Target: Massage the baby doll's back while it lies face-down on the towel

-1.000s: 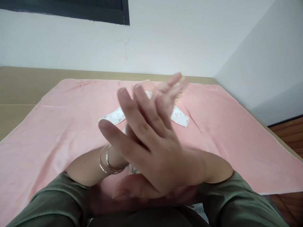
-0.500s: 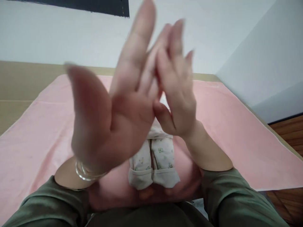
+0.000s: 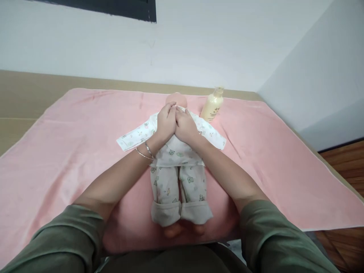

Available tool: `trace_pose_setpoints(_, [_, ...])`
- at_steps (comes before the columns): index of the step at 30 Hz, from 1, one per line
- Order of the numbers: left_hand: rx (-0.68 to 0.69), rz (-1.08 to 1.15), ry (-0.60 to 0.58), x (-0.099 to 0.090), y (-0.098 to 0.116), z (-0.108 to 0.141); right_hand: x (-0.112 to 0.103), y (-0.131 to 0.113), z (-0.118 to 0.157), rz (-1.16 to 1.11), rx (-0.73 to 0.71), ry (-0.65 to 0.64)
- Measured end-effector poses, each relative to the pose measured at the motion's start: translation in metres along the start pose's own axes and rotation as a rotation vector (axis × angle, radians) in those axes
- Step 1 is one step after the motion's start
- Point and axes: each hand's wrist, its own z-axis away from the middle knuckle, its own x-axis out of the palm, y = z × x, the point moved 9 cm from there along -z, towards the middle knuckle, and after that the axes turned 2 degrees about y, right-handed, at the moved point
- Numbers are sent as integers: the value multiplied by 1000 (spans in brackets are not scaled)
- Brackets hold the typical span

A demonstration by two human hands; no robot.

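Note:
A baby doll (image 3: 180, 153) in white printed pyjamas lies on its back on a pink cloth (image 3: 93, 125), feet towards me. My left hand (image 3: 166, 123), with silver bangles at the wrist, rests on the upper chest. Beside it my right hand (image 3: 185, 126) lies on the same spot, and the two touch along their inner edges. Both hands have their fingers stretched out towards the doll's head (image 3: 176, 99), gripping nothing. The hands and wrists cover much of the chest and hide the face.
A pale yellow bottle (image 3: 212, 105) stands on the cloth to the right of the doll's head. Behind the cloth runs a beige surface edge (image 3: 42, 85) against a white wall (image 3: 199, 45). Brown wood (image 3: 347, 163) shows at the far right.
My hands were raised close to the camera, touching each other with palms turned and fingers up. They have come down onto the doll's chest, and the bottle is now visible.

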Motion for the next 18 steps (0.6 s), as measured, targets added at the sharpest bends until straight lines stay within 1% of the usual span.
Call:
trace_pose_setpoints(3, [41,-135,24,-5,-1,1,2,6,3,22,44,12])
trace_pose_setpoints(5, [48,-179,4,-6,-6,2,4,7,3,53,52,6])
trace_pose_setpoints(9, [98,-229,-57,-9,-14,9,7,7,3,70,42,-11])
trace_pose_setpoints(13, [145,-242,-69,-14,-15,15,6,9,2,50,45,-17])
trace_pose_setpoints(18, [151,-285,-80,-11,-17,13,1,7,6,-15,84,4])
